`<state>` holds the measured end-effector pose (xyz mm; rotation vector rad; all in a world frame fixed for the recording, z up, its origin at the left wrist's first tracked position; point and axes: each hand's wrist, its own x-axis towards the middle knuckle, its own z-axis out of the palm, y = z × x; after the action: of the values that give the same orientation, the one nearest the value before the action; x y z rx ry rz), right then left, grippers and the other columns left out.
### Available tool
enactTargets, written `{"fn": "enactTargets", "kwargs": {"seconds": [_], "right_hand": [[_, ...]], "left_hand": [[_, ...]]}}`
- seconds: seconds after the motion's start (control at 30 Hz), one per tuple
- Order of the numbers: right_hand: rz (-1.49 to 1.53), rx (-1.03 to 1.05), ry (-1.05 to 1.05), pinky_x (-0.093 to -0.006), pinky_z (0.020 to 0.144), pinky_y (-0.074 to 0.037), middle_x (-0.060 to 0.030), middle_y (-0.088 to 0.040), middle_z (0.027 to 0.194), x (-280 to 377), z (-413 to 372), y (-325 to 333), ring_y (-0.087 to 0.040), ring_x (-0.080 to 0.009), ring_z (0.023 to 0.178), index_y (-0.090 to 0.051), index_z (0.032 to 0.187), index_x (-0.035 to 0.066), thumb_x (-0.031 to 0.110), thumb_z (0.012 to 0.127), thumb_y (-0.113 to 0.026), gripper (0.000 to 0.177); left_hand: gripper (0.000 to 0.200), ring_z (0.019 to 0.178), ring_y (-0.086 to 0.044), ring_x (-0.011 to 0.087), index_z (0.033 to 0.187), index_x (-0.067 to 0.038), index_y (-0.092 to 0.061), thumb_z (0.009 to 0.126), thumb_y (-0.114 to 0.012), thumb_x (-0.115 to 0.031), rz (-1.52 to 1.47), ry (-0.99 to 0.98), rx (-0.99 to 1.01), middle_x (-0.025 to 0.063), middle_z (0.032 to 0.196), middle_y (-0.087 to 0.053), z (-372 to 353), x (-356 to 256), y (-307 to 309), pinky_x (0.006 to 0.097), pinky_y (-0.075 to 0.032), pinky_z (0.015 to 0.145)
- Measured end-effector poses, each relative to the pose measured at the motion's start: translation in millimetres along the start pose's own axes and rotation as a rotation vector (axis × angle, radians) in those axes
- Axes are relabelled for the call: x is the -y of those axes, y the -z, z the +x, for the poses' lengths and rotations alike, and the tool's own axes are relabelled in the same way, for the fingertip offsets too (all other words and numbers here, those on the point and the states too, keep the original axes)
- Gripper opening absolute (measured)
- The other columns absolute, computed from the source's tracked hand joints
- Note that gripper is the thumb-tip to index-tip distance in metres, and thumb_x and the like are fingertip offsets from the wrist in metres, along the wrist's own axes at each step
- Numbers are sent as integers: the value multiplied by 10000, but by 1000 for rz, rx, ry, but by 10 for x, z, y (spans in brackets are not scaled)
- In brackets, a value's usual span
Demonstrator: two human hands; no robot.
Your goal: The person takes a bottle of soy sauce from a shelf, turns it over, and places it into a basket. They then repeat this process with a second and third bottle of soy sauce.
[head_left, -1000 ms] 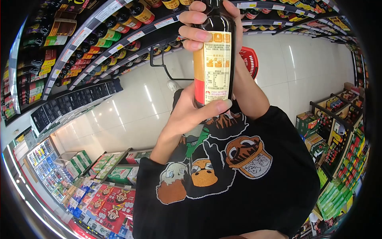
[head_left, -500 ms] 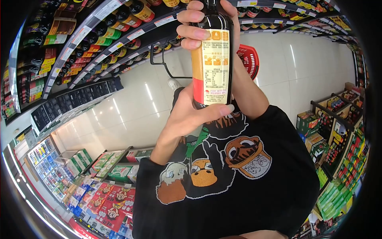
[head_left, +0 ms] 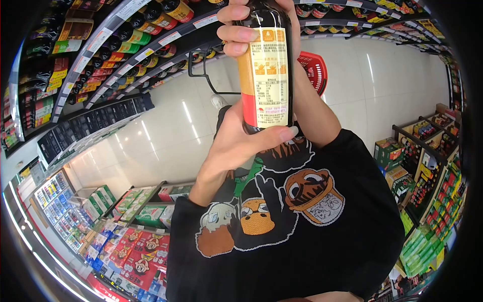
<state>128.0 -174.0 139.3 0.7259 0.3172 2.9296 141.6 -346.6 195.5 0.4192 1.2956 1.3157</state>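
Observation:
A dark sauce bottle (head_left: 274,85) stands nearly upright in front of me at the top centre. Its cream back label with small print faces me, and an orange and red strip shows along its left side. My left hand (head_left: 241,133) grips the base, the thumb lying across the bottom front. Around the upper part wraps my right hand (head_left: 239,32), reaching from behind, with its fingertips on the left side. The top of the bottle is cut off by the frame edge.
Shelves (head_left: 166,45) with rows of dark bottles and price tags curve across the top and left. A red basket (head_left: 313,73) is on the floor beyond my right forearm. Boxed goods (head_left: 138,256) lie at lower left, and a display rack (head_left: 422,151) is at right.
The bottle and both hands sit slightly higher and further left in view. The grip of both hands looks the same.

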Motion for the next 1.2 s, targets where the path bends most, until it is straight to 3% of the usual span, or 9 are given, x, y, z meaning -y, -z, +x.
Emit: {"fn": "enactTargets", "kwargs": {"seconds": [0.07, 0.33, 0.6, 0.77, 0.97, 1.2], "right_hand": [[-19, 1, 2, -444, 766, -523, -112, -585, 1030, 7, -4, -6, -575, -266, 819, -562, 1162, 48, 456, 1002, -511, 441], [74, -166, 17, -435, 758, -513, -116, -616, 1026, -58, -15, -120, -582, -262, 817, -590, 1156, 43, 457, 1003, -507, 448], [2, -125, 10, -440, 760, -509, -110, -614, 1015, -40, -26, -28, -581, -260, 814, -598, 1159, 42, 462, 1002, -503, 459], [43, -172, 27, -440, 760, -511, -108, -609, 1018, -59, -35, -92, -578, -258, 816, -582, 1162, 45, 468, 1004, -500, 459], [-5, -70, -11, -440, 770, -516, -109, -605, 1034, -4, -45, 16, -576, -258, 816, -572, 1154, 49, 475, 1006, -496, 457], [-8, -92, 17, -433, 769, -519, -111, -608, 1035, -11, -52, 16, -576, -255, 821, -574, 1157, 44, 459, 1005, -503, 447]], "left_hand": [[469, 777, -637, 89, 1150, 26, -591, 806, -850, -161, -84, -27, -40, 42, 938, -671, 7, 7, -30, 238, -514, 645], [417, 797, -653, 95, 1148, 26, -624, 828, -832, -143, -94, -18, 0, 57, 988, -696, 7, 48, 34, 241, -523, 663], [417, 852, -658, 98, 1165, 23, -623, 838, -825, -140, -124, -22, -6, 59, 1012, -701, 5, 68, 34, 250, -535, 728], [411, 804, -641, 89, 1161, 18, -616, 844, -822, -145, -99, -40, 9, 47, 984, -690, 14, 85, 36, 244, -525, 690], [378, 723, -615, 72, 1122, 9, -621, 844, -823, -149, -71, -28, 1, 30, 914, -672, 13, 95, 40, 231, -496, 607], [374, 741, -622, 79, 1123, 11, -614, 852, -818, -148, -63, -24, 7, 38, 929, -676, 16, 90, 38, 238, -511, 638]]}}
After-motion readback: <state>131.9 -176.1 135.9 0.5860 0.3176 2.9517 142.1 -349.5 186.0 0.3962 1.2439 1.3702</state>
